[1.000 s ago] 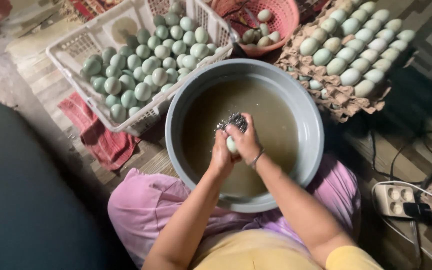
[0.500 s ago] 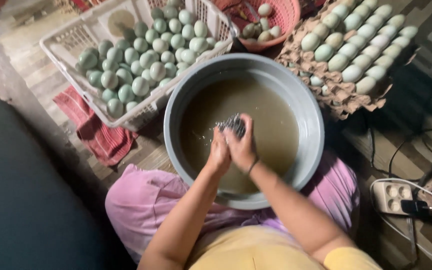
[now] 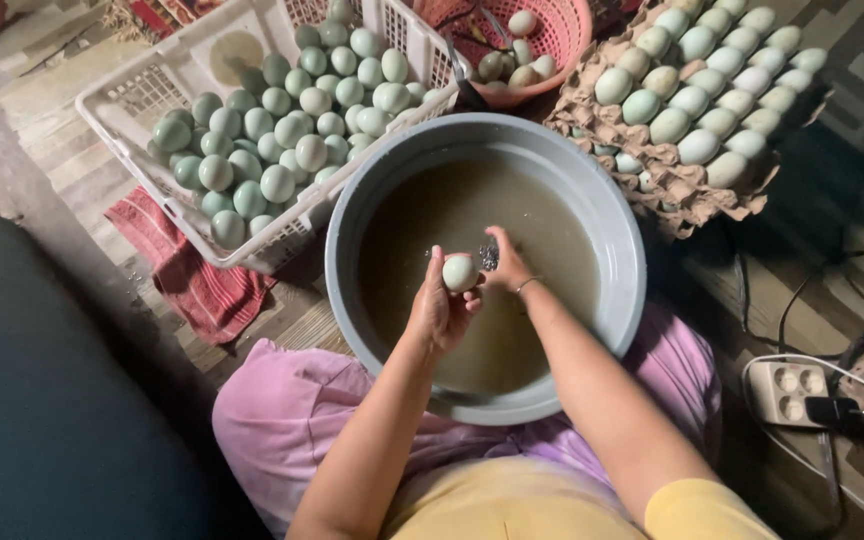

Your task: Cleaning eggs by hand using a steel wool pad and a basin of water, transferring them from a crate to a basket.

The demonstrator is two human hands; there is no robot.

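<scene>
Egg, pale, sitting in the left hand, fingers curling around its lower half; long axis roughly upright, held over murky water in the grey basin. Right hand closing on a metal scrubber, just beside the egg on its right. White crate of greenish eggs lying upper left; brown cardboard tray upper right; pink basket behind. No labels readable.

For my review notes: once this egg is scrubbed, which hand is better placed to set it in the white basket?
Probably the left hand. It already holds the egg over the grey basin, and the white basket lies on that side. The right hand grips a metal scrubber and would have to cross over.
</scene>
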